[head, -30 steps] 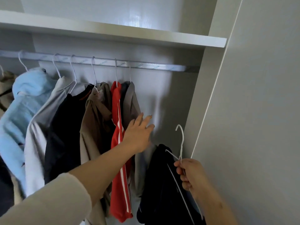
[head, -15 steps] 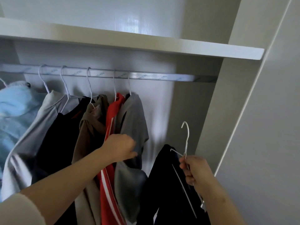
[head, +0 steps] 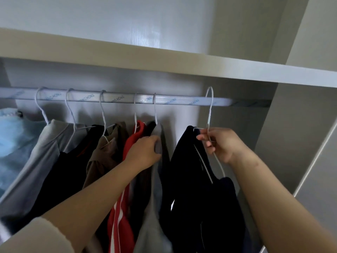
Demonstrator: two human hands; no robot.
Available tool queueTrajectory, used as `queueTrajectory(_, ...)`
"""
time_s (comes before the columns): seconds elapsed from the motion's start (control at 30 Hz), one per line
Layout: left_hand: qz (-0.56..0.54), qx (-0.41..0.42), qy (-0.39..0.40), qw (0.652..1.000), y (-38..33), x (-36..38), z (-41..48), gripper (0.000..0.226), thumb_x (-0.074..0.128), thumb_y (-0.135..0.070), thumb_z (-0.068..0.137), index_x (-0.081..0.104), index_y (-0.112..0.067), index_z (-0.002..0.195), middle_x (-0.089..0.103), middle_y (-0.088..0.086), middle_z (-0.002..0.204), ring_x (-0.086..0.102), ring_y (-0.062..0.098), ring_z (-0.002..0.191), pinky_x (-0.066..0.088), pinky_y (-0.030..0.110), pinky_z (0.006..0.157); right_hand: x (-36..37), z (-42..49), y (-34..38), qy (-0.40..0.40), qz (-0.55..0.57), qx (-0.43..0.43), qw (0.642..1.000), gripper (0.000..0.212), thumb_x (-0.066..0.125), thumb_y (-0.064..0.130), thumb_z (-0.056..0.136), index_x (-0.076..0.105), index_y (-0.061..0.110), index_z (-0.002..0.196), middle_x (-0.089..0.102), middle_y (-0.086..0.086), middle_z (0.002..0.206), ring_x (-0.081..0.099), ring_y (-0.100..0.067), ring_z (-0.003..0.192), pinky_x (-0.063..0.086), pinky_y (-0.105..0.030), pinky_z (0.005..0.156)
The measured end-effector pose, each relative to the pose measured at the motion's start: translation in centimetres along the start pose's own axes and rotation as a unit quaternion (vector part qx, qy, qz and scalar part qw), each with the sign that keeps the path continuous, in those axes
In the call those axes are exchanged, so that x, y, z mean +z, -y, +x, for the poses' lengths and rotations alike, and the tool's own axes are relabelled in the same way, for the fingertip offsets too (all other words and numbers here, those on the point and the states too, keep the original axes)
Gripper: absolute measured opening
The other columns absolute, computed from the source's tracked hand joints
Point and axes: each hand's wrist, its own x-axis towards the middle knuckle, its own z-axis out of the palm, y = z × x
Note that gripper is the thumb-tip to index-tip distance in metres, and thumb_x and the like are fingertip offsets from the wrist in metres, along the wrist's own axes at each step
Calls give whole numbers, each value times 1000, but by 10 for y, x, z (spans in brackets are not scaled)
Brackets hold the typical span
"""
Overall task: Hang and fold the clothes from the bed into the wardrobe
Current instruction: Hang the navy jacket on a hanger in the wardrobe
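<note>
From the head view, my right hand (head: 221, 145) pinches the twisted neck of a white wire hanger (head: 210, 110), fingers curled round it. A black top (head: 186, 161) hangs from that hanger, just right of the clothes on the rail (head: 167, 100). The hook reaches up across the rail; I cannot tell whether it rests on it. My left hand (head: 144, 154) grips the shoulder of the grey top (head: 158, 133), beside a red one (head: 135, 138), under the shelf (head: 164, 61).

— What've they got on?
— A cream sleeve (head: 32, 238), soft fuzzy cuff ending near the elbow. Bare from there to the left hand (head: 144, 154); right hand (head: 220, 145) and forearm bare too.
</note>
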Motion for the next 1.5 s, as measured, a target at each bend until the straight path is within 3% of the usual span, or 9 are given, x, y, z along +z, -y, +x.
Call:
queueTrajectory(0.27,-61,15,-5,998,3,0,16,44,71,-14,72,59,-17,114,57,3,102,56,17,91,42,23,75,35,63,9,-33,-29,10,999,31,18,-10,91,44,3,80,50,-13,64,34,-5,26,21,-10,29)
queueTrajectory(0.47,-101,8,33,994,7,15,4,53,74,-17,73,54,-18,122,35,2,132,54,19,97,45,24,88,40,91,-23,-73,-55,49,995,33,21,-7,92,44,5,73,50,-12,64,33,-7,31,20,-9,29)
queueTrajectory(0.63,-120,-1,-7,993,10,23,0,54,71,-19,76,50,-18,126,40,-1,133,46,15,118,41,27,98,45,90,-28,-77,-59,38,995,26,32,-2,94,47,7,74,54,-11,62,40,-7,24,30,-10,31)
queueTrajectory(0.83,-139,3,-23,990,12,31,-4,58,73,-19,76,49,-18,128,42,-5,134,45,11,119,36,18,93,34,78,-47,-103,-163,-27,981,14,41,6,93,54,11,94,60,-5,70,50,-16,56,39,-24,53)
queueTrajectory(0.93,-168,-26,-54,984,17,28,-7,47,70,-21,78,54,-23,122,48,-9,125,47,4,110,31,12,86,21,68,-51,-129,-150,-58,978,17,44,6,90,58,14,87,61,-1,68,51,-15,57,39,-24,53)
queueTrajectory(1.1,-198,-45,-67,977,5,26,-24,35,67,-25,82,57,-25,115,48,-9,109,55,2,76,38,16,77,3,38,-59,-122,-126,-81,981,18,49,9,89,59,17,77,60,1,69,52,-14,59,41,-25,57)
queueTrajectory(1.3,-280,-82,-81,953,-27,36,-69,15,66,-22,83,56,-33,87,52,-9,77,50,1,67,37,3,58,-15,-20,-85,-109,-121,-95,982,22,51,8,89,59,23,75,62,5,72,56,-12,65,42,-23,63)
queueTrajectory(1.43,-379,-149,-32,913,-58,57,-116,17,64,-21,86,57,-36,84,56,-8,77,55,7,69,46,15,66,-37,-75,-116,-81,-100,-63,990,22,52,8,88,62,22,75,63,8,67,57,-2,55,44,-16,52)
queueTrajectory(1.5,-410,-189,-10,892,-71,69,-141,16,62,-17,87,58,-33,84,57,-6,79,57,8,67,46,11,57,-48,-100,-134,-73,-74,-34,994,22,53,5,87,63,20,74,62,9,63,54,3,47,44,-11,47)
